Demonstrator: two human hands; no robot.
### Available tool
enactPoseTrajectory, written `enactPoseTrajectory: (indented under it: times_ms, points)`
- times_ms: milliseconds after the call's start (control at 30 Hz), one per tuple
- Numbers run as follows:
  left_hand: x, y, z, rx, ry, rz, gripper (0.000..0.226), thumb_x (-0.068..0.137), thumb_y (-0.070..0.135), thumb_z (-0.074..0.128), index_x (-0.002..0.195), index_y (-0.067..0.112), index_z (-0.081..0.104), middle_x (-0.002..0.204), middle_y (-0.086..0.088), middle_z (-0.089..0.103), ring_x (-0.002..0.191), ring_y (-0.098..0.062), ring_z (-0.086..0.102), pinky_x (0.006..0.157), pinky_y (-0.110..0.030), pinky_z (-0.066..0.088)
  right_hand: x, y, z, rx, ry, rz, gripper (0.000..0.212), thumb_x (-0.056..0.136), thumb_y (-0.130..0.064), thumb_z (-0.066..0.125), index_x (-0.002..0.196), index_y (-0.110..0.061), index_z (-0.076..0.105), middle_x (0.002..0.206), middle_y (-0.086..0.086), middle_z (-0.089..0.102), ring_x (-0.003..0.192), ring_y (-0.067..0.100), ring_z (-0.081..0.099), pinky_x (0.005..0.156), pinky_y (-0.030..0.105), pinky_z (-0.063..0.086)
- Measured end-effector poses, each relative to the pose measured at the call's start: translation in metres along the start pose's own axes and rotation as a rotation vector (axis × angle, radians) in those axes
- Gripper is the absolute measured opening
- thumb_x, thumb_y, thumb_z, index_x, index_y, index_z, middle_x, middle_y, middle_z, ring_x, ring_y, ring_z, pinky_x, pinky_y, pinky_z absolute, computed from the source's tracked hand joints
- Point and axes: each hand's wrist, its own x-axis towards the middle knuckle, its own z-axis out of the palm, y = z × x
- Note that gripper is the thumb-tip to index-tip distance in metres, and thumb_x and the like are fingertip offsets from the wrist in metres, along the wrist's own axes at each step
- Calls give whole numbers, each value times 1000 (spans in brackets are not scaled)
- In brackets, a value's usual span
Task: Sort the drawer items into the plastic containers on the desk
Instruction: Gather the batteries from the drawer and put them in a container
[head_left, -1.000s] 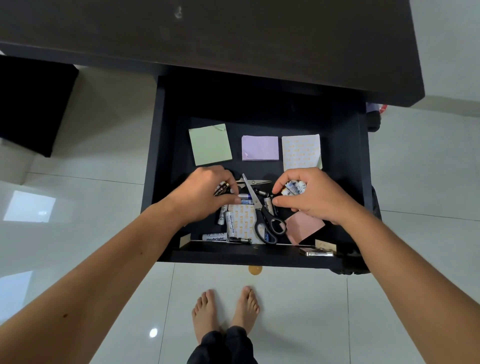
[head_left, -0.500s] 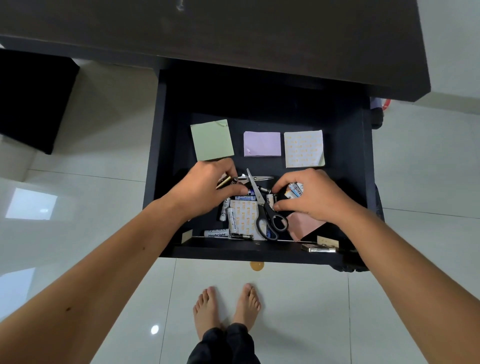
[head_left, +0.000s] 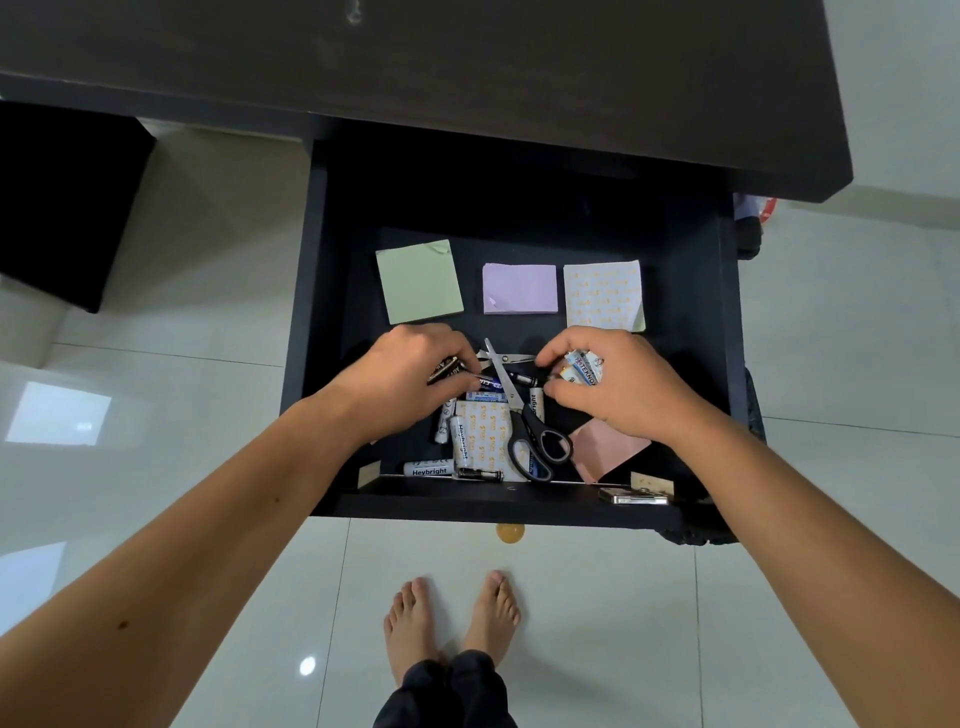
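An open black drawer (head_left: 332, 322) under a dark desk (head_left: 467, 78), seen from above. Around the black-handled scissors (head_left: 524, 421) lying near the drawer's middle: three sticky-note pads sit in a row beyond them, green (head_left: 418, 281), purple (head_left: 519, 289) and a patterned one (head_left: 603, 295); a pink pad (head_left: 608, 449) lies just to their right, and another patterned pad (head_left: 485, 441) is under their left side. At least five loose batteries (head_left: 429, 471) lie left of the scissors. The left hand (head_left: 405, 384), palm down, curls its fingers round a few dark batteries (head_left: 445, 370). The right hand (head_left: 623, 387) grips a cluster of white batteries (head_left: 582, 368) beside the blades. Bare feet stand on white tiles nearer than the drawer
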Motion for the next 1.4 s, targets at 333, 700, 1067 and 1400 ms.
enactPoseTrajectory:
  times_ms: [333,700,1067,1400]
  points:
    - [-3,5,-10,-108,11,-60,16,105,28,59,115,18,67,110,6,63,98,-11,59,80,-12,42,-2,-14,-8,139,-60,65,16,106,-12,60,105,-23,71,82,7,77,59,20,74,61,37,63]
    - [-12,13,-15,-245,11,-171,7,105,34,58,112,33,60,97,2,66,78,-15,59,67,-25,49,11,-12,9,-169,-38,-80,18,90,-33,84,105,-27,79,99,-11,67,96,13,64,81,27,47]
    - [-11,11,-16,-287,-59,-139,24,108,26,54,122,35,71,113,13,68,91,-6,62,81,-26,51,11,-19,8,-165,-7,-36,10,95,-33,77,96,-24,73,94,-7,70,84,12,64,66,26,47]
    - [-11,24,-26,-676,-105,-226,24,109,12,51,128,15,65,79,-9,65,56,-2,60,49,-12,45,-1,-13,-15,409,-157,24,40,106,-11,60,137,-36,68,73,7,60,62,14,53,48,25,39]
